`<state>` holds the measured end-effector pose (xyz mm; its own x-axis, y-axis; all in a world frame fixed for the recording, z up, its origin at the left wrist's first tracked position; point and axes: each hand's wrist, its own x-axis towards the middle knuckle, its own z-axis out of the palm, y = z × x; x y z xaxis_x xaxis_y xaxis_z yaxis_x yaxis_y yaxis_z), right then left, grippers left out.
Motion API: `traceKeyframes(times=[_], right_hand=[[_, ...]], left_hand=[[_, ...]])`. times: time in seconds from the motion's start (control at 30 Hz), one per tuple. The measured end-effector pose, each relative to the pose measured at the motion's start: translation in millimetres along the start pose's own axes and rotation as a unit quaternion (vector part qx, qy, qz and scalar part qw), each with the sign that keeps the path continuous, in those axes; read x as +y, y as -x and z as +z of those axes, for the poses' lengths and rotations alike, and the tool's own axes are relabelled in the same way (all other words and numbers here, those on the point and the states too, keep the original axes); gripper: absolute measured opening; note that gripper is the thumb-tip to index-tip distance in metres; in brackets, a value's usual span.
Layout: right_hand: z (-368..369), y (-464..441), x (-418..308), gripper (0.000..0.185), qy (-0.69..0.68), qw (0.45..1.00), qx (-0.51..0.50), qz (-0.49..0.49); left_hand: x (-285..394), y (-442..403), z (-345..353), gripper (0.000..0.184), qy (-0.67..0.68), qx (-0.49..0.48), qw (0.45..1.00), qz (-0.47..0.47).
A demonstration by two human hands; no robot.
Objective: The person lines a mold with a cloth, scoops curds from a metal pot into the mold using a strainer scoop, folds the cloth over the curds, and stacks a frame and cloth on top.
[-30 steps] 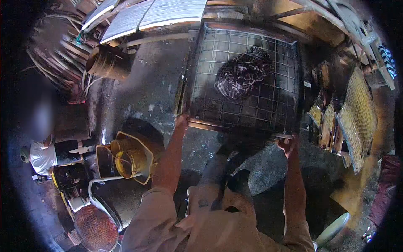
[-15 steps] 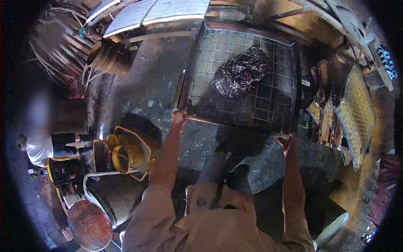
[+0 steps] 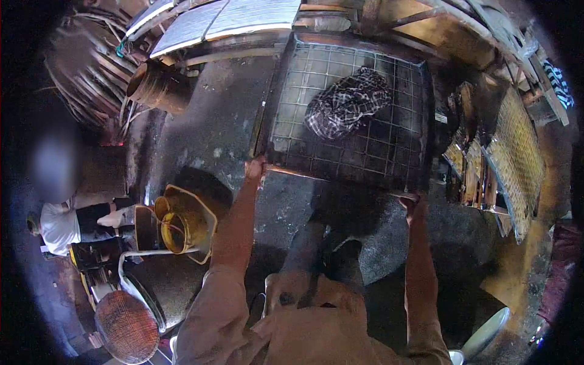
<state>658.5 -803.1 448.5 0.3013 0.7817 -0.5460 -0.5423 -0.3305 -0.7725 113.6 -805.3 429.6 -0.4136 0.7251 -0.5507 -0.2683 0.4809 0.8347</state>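
In front of me is a large rectangular frame with a wire grid across it. My left hand is wrapped round its near left corner. At the near right corner, my right hand grips the same frame. A crumpled dark checked cloth lies on the grid, towards the middle. What supports the frame's far side cannot be made out.
Left of me are a yellow bucket in an angular tub, a round woven basket and a seated person. A rusty drum stands further off by stacked sticks. Woven bamboo panels lean at right.
The view has shifted slightly, and the frame with both hands sits a little further left in it. Both hands keep their hold. The seated person's arm or leg has moved slightly.
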Motion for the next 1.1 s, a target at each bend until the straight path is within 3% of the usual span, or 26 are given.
traceKeyframes(times=[0.03, 0.17, 0.27, 0.37, 0.43, 0.47, 0.53, 0.6, 0.67, 0.73, 0.77, 0.8, 0.83, 0.9, 0.93, 1.0, 1.03, 1.07, 1.1], right_hand=[[8, 7, -4, 0.052, 0.003, 0.999, 0.029, -0.016], [10, 9, -4, 0.039, -0.031, 0.999, 0.037, -0.009], [-26, -18, -4, 0.022, -0.003, 0.997, -0.011, 0.074], [-44, -27, -9, 0.052, 0.131, 0.989, -0.004, 0.07], [-18, -22, -25, 0.017, 0.325, 0.941, 0.085, -0.047], [-6, -30, -28, 0.017, 0.331, 0.939, 0.078, -0.051], [17, -65, -34, 0.03, 0.438, 0.875, 0.025, -0.205], [46, -106, -42, 0.048, 0.526, 0.773, -0.029, -0.352], [98, -122, -50, 0.057, 0.563, 0.706, -0.062, -0.425], [185, -120, -47, 0.066, 0.511, 0.791, -0.096, -0.322], [227, -122, -36, 0.072, 0.404, 0.891, -0.023, -0.204], [251, -133, -23, 0.072, 0.411, 0.891, -0.075, -0.177], [272, -143, -11, 0.072, 0.418, 0.887, -0.125, -0.148], [329, -124, 28, 0.07, 0.491, 0.792, -0.228, -0.283], [339, -126, 39, 0.07, 0.492, 0.789, -0.232, -0.286], [332, -144, 80, 0.066, 0.53, 0.791, -0.151, -0.264], [321, -158, 103, 0.065, 0.546, 0.791, -0.11, -0.253], [320, -150, 106, 0.063, 0.532, 0.808, -0.091, -0.236], [323, -135, 100, 0.061, 0.496, 0.837, -0.093, -0.212]], left_hand=[[0, 1, 3, 0.013, 0.0, 0.036, 0.999, -0.034], [-2, -2, -3, 0.012, 0.038, -0.014, 0.998, -0.043], [0, -2, -2, 0.015, -0.018, 0.004, 0.998, -0.057], [-5, -6, -13, 0.022, -0.049, -0.025, 0.996, -0.067], [-14, -10, -24, 0.028, -0.061, -0.038, 0.995, -0.073], [-23, -11, -28, 0.036, -0.009, -0.075, 0.996, -0.057], [-24, -12, -30, 0.045, 0.052, -0.111, 0.992, -0.035], [-16, -8, -24, 0.062, -0.029, -0.096, 0.991, -0.089], [5, -3, -7, 0.057, 0.026, -0.069, 0.996, -0.043], [-9, -12, -7, 0.055, 0.081, -0.039, 0.996, 0.005], [-44, -28, -7, 0.06, 0.154, -0.101, 0.981, 0.067], [-61, -41, -7, 0.066, 0.223, -0.164, 0.952, 0.131], [-47, -40, -7, 0.066, 0.228, -0.16, 0.951, 0.136], [-8, -22, -5, 0.072, 0.147, -0.143, 0.978, 0.026], [-22, -34, -5, 0.072, 0.151, -0.141, 0.978, 0.029], [-62, -64, -4, 0.07, 0.088, -0.152, 0.983, -0.061], [17, -21, 1, 0.062, 0.148, -0.07, 0.984, -0.069], [54, -7, 3, 0.062, 0.151, -0.069, 0.984, -0.066], [78, 3, 4, 0.059, -0.024, 0.038, 0.994, 0.103]])
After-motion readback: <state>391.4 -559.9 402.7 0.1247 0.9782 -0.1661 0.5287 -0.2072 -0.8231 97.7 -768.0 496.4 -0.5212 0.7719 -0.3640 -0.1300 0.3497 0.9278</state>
